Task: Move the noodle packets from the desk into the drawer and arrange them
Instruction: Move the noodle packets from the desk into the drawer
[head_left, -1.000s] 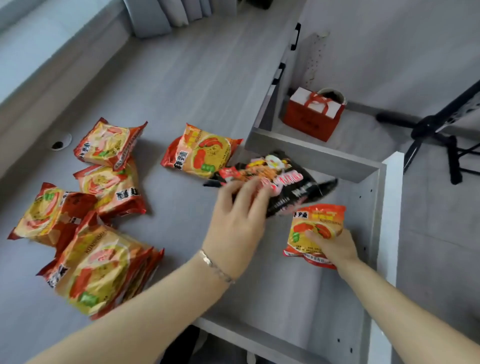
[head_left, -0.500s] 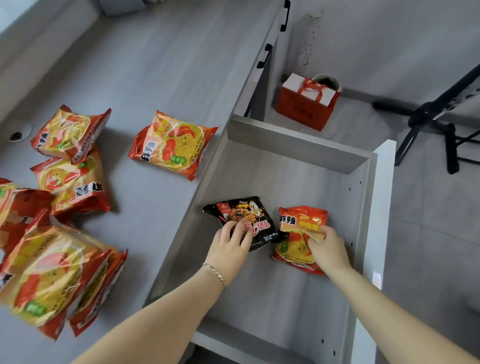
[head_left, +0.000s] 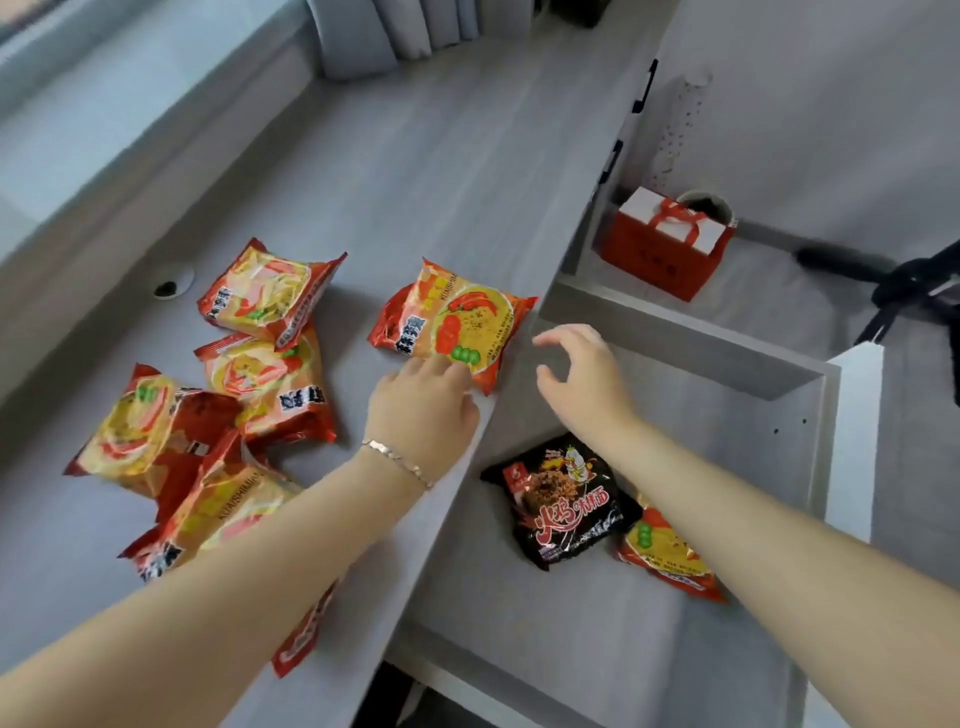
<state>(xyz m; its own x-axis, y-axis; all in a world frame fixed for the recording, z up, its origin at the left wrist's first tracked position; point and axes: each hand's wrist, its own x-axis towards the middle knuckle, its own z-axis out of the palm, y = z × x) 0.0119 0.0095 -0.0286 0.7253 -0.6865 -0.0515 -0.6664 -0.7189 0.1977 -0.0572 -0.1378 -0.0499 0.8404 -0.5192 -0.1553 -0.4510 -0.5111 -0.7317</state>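
Observation:
Several orange noodle packets (head_left: 270, 384) lie in a loose pile on the left of the grey desk (head_left: 415, 156). One more orange packet (head_left: 457, 322) lies alone near the desk's right edge. My left hand (head_left: 421, 410) rests its fingertips on that packet's near edge; the packet lies flat. My right hand (head_left: 582, 379) hovers open just right of it, over the open drawer (head_left: 675, 338). Inside the drawer lie a black noodle packet (head_left: 563, 501) and, beside it on the right, an orange packet (head_left: 662, 558) partly hidden by my right forearm.
A red gift bag (head_left: 670, 244) stands on the floor beyond the drawer. Black tripod legs (head_left: 909, 286) spread at the far right. A cable hole (head_left: 169, 286) sits at the desk's left, curtain folds (head_left: 374, 31) at the back.
Both hands let go of the black and orange packets in the drawer. They rose toward the lone orange packet on the desk; the left now touches it.

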